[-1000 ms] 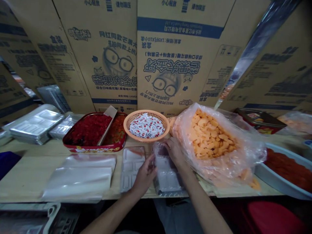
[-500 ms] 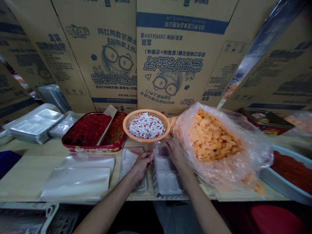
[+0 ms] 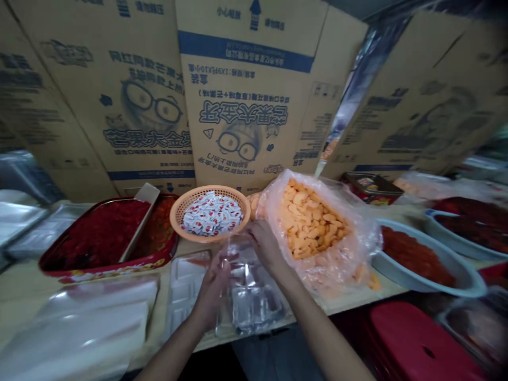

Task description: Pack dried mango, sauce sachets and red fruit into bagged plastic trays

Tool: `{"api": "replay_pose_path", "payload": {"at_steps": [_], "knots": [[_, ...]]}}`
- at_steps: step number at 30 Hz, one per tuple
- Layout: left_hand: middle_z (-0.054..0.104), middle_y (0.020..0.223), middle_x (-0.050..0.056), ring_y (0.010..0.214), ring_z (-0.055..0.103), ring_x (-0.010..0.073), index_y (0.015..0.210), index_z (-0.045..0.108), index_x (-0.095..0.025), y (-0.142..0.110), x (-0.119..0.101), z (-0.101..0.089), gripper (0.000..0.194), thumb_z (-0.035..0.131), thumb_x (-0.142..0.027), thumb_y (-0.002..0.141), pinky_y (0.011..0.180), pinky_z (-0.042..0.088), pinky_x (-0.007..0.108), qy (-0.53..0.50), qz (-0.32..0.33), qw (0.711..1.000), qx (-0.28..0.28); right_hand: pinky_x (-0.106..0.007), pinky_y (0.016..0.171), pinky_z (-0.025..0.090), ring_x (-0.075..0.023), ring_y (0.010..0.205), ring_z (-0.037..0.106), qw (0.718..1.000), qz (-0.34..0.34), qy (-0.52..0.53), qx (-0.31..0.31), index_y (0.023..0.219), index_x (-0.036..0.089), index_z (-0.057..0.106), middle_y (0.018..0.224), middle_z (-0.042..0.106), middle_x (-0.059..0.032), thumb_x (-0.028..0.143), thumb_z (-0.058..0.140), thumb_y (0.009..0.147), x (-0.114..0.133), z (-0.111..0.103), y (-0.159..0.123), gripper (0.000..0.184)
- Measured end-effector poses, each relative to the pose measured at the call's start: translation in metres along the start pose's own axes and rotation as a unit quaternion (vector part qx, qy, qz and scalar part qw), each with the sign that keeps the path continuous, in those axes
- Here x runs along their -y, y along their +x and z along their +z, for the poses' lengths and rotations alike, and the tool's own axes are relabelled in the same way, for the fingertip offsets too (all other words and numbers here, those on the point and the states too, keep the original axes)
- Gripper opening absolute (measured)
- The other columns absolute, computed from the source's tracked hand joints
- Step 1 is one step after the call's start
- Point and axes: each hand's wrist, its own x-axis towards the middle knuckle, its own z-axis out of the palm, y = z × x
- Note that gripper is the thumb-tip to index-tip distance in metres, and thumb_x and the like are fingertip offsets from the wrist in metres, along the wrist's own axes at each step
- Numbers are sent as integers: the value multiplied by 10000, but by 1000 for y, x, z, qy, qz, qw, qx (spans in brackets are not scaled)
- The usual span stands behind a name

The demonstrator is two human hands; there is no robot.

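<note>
- Two hands are seen, and both are the person's own: the left hand [image 3: 212, 296] and the right hand [image 3: 266, 248].
- One clear plastic tray [image 3: 251, 299] with moulded compartments is held between the two hands, just above the front of the worktop [image 3: 345, 301]. It is tilted, and it is empty as far as can be seen.
- The left fingers [image 3: 222, 270] are closed against its left side, and the right fingers [image 3: 256, 233] are clenched on its upper edge, so the tray is grasped by both hands.
- One second plastic tray [image 3: 183, 286] is lying on the worktop, just beside the left hand.
- One flat stack of clear plastic bags [image 3: 79, 323] is placed at the front left.
- One round orange basket [image 3: 210, 194] is standing just behind the held tray; many small white sachets [image 3: 212, 214] are heaped in it, too many to be counted.
- One large clear bag [image 3: 357, 254] is placed to the right of the right hand and is filled with orange pieces [image 3: 309, 227].
- One red tin tray [image 3: 111, 272] is holding red food [image 3: 99, 233], and one cardboard strip [image 3: 141, 222] is standing in it.
- Two pale basins are seen at the right: one [image 3: 436, 275] with red food [image 3: 413, 254], and one [image 3: 440, 222] with darker food [image 3: 472, 222].
- Three large cartons [image 3: 246, 106] are standing behind the worktop, with their print upside down.
</note>
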Motion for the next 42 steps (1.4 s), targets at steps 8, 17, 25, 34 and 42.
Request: {"api": "replay_pose_path", "payload": {"at_steps": [8,17,25,34,42], "knots": [[655,1041,132,866,658,272,1233,394,-207,-4,-2,7,653,684,-166,650,740,523,406,-40,-148,987,49,-324,758,387,-205,878,486,942,266,-158,-125,913,160,594,908,552,-96,116,374,820,-69,-44,-9,243],[664,1028,125,900,653,272,1204,410,-196,-3,-3,1,642,676,-112,626,767,520,397,-37,-171,983,64,-304,707,360,-215,848,509,916,368,-154,-37,616,149,562,767,585,-94,70,502,685,-141,-68,-29,120],[636,1087,134,915,647,280,1206,410,-200,2,-3,5,602,665,-140,663,764,516,398,-35,-191,978,76,-228,532,376,-107,560,485,923,378,48,-45,781,143,632,637,582,-1,496,505,737,-91,-81,-10,377],[624,1109,130,941,636,283,1241,382,-209,-4,-4,13,645,645,-89,664,773,508,387,-59,-207,970,114,-222,646,412,-90,691,509,870,321,366,81,954,185,612,764,583,26,279,714,597,6,-72,-5,383],[641,1059,109,909,648,275,1164,435,-190,-6,-4,24,572,628,-34,648,733,522,353,-82,-201,967,137,-234,614,406,-106,688,499,895,262,341,118,1164,216,459,784,543,23,171,617,660,14,-61,-26,531]]}}
